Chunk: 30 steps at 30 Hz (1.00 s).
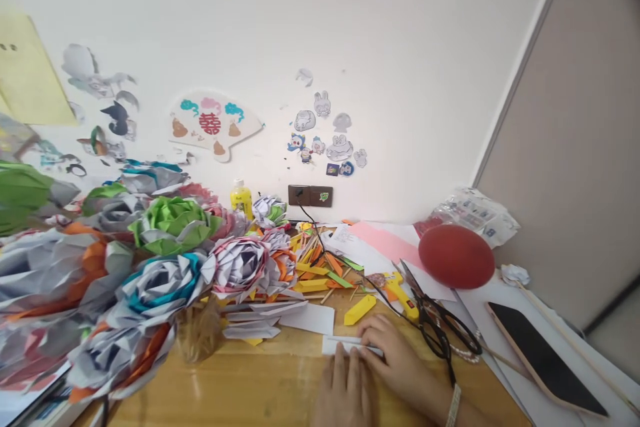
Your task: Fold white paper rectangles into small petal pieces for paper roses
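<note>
A white folded paper strip [330,345] lies on the wooden table near its front edge. My left hand [343,390] rests on it with the fingers stretched out, their tips pressing the strip's near side. From the right, my right hand [400,363] holds the strip's right end between thumb and bent fingers, which partly hide that end. Just beyond my right hand is a yellow folded paper piece [360,309]. More folded white paper pieces [255,330] and a flat white paper piece [310,318] lie behind and left of the strip.
Large folded-paper flowers [173,223] crowd the left side. Black-handled scissors [435,327], a yellow glue gun [403,293] with a cord, a red oval object [456,257] and a phone [545,357] lie to the right. Orange and green paper pieces [337,267] lie among sticks behind. A white wall [390,33] rises beyond.
</note>
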Motion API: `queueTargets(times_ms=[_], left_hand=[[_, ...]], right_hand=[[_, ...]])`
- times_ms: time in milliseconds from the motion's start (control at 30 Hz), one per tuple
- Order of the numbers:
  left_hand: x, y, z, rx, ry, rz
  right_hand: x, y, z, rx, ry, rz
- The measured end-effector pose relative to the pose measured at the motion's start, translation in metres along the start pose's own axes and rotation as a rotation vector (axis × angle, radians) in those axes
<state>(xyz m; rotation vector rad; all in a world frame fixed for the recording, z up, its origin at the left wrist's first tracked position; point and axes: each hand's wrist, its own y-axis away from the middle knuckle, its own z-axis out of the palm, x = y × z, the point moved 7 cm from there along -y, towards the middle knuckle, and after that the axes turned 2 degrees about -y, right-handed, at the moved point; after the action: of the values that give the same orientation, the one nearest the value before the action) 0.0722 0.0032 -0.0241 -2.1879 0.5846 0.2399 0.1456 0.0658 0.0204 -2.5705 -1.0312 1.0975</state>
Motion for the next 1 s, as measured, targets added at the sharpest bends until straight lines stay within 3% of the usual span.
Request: queueTargets(times_ms=[300,633,833,1000], left_hand=[[-0.013,-0.003,0.002,-0.073,0.068,-0.107],[-0.011,0.003,0.012,-0.128,0.134,-0.094],[-0.011,0.005,0.015,-0.236,0.188,-0.072],[-0.011,0.004,0.011,-0.173,0.153,-0.068]], right_hand=[[0.020,-0.002,-0.002,0.026,-0.009,0.126],[0.019,0.007,0.000,0.009,0.142,0.197],[0.017,0.009,0.002,0.028,0.182,0.194],[0.012,0.008,0.003,0.023,0.270,0.174]])
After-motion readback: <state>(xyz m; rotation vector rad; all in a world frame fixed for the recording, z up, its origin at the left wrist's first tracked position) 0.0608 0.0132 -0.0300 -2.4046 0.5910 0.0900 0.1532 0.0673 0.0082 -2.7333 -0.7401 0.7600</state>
